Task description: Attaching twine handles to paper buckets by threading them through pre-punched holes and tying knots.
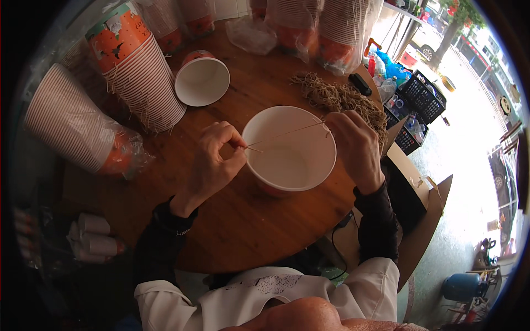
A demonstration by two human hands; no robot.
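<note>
A white-lined paper bucket (322, 160) stands upright on the wooden table in front of me, its mouth facing up. Across that mouth runs a thin brown string (292, 131), stretched between my two hands. My left hand (212, 157), at the bucket's left rim, pinches one end between thumb and fingertips. Over the right rim, my right hand (356, 146) has its fingers closed on the other end, where a short tail sticks out. Beyond the right hand lies a tangled heap of brown strings (348, 102).
A tall stack of orange-printed paper buckets (141, 83) leans at the left, beside a tilted single bucket (204, 83). Another stack in plastic (69, 118) lies nearer. A small black object (360, 84) sits by the strings. Right of the table are an open cardboard box (419, 176) and black crates (422, 96).
</note>
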